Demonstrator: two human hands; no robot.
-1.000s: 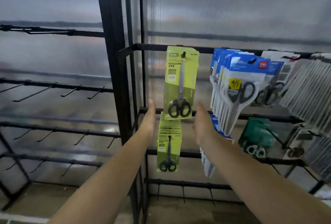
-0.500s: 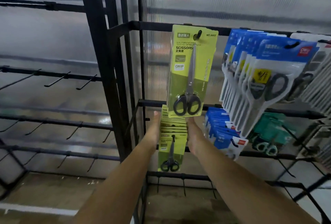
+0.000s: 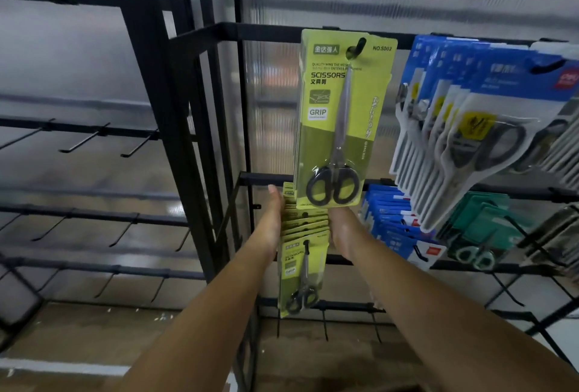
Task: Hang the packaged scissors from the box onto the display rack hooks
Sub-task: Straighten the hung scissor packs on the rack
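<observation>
A row of green scissor packs (image 3: 302, 228) on a rack hook (image 3: 306, 246) is pressed between the flat, open left hand (image 3: 272, 222) and right hand (image 3: 343, 228).

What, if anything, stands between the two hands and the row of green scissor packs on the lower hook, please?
Nothing visible: the left hand and right hand already press the sides of the lower green packs, just below the large pack hanging above.
</observation>
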